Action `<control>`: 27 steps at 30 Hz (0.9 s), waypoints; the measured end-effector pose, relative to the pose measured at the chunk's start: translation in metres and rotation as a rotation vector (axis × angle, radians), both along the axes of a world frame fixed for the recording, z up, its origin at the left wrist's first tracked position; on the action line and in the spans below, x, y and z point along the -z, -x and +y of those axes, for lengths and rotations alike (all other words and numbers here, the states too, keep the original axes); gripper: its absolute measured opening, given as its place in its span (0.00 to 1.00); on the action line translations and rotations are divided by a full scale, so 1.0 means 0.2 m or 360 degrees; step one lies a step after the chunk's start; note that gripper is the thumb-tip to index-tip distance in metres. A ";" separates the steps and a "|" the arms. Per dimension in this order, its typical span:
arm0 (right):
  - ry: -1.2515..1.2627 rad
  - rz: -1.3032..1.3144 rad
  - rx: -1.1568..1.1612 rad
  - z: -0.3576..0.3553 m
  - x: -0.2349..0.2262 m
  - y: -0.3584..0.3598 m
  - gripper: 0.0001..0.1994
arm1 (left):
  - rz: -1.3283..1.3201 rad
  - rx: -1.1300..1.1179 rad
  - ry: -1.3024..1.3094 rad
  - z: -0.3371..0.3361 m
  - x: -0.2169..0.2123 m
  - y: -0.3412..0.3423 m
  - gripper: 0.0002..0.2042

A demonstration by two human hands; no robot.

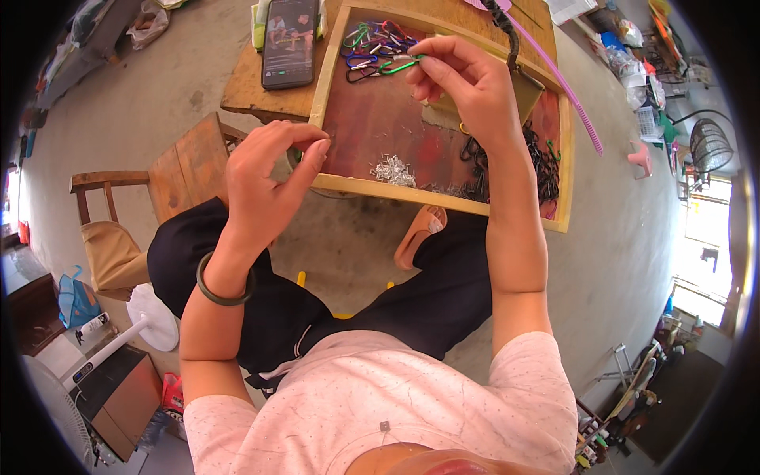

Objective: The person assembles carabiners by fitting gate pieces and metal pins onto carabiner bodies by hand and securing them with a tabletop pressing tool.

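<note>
My right hand [473, 89] reaches over the far part of a wooden-rimmed tray [356, 184], thumb and forefinger closed on the end of a green carabiner [396, 70]. Right beside it lies a small heap of coloured carabiners [366, 57], in blue, red, green and black. My left hand [265, 176] hovers at the tray's left rim with thumb and forefinger pinched; whatever they hold, if anything, is too small to make out. Between the hands, near the front rim, sits a pile of tiny silver pins [393, 170]. Black carabiner-like pieces [545, 162] fill the right corner, partly behind my right forearm.
A phone [289, 43] with its screen lit lies on the wooden table [244, 83] left of the tray. A dark cord and a pink ridged strip [566, 83] cross the tray's far right. A wooden chair [186, 170] stands at the left.
</note>
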State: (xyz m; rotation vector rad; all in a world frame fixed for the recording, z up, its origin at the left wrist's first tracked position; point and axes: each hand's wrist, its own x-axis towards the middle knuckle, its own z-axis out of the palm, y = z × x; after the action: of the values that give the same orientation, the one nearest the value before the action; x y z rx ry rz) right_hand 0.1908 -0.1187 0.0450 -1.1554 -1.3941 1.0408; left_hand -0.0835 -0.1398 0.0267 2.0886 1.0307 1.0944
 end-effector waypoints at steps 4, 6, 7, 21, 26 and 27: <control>0.0046 0.0061 -0.0069 -0.05 -0.01 0.03 0.08 | -0.0109 0.0012 0.0043 0.02 0.00 -0.04 0.08; 0.0060 0.0037 -0.0107 -0.08 -0.02 0.07 0.08 | -0.0178 0.0006 0.0090 0.04 0.01 -0.06 0.10; 0.0072 -0.0039 -0.0146 -0.09 -0.03 0.09 0.08 | -0.0334 0.0069 0.0217 0.06 0.04 -0.07 0.12; -0.0116 -0.0340 -0.0120 -0.16 -0.04 0.21 0.09 | -0.1031 0.0275 0.0934 0.07 0.09 -0.17 0.07; -0.0248 -0.0398 -0.0060 -0.15 0.00 0.19 0.09 | -0.0429 -0.0084 -0.0232 0.05 0.05 -0.20 0.11; -0.0267 -0.0369 -0.0061 -0.14 0.01 0.19 0.09 | -0.0430 -0.0085 -0.0237 0.06 0.04 -0.20 0.11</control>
State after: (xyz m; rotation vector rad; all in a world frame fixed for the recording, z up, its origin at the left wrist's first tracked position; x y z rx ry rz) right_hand 0.1525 -0.1476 0.0429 -1.1556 -1.6579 0.8175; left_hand -0.0431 -0.1286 0.0181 1.9645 0.9005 1.4734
